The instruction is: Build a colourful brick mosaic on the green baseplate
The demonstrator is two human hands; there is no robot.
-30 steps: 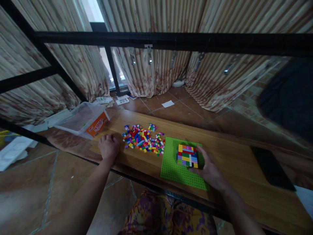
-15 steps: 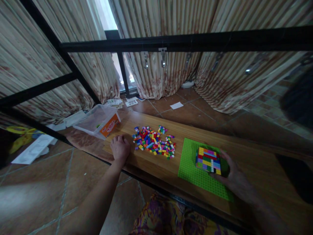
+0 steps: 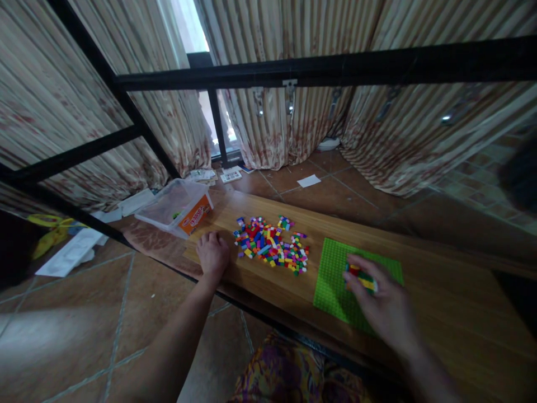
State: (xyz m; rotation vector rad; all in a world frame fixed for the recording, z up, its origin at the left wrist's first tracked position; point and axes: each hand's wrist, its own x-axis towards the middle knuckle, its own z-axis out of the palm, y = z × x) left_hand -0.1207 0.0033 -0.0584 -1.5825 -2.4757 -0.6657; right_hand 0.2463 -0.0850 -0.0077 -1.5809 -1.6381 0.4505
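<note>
On the wooden board, a green studded baseplate (image 3: 331,280) lies to the right. A block of joined, many-coloured toy bricks (image 3: 366,282) is over it, largely covered by my right hand (image 3: 380,299). My right thumb and fingers reach across this block and close around its far-left side; whether it touches the baseplate is hidden. My left hand (image 3: 213,254) rests on the board near its front left edge, fingers curled in, with nothing seen in it. Just right of that hand is a spread of loose bricks (image 3: 272,240) in many colours.
A clear plastic box (image 3: 168,204) with an orange label (image 3: 195,215) stands at the board's left end, a small green piece inside. A black bar (image 3: 293,73) crosses above, before curtains (image 3: 293,129). A dark flat object (image 3: 514,291) lies far right.
My right hand has moved from the right side of the brick block to over it, now covering most of it. My left hand stays in place while the view shifts slightly.
</note>
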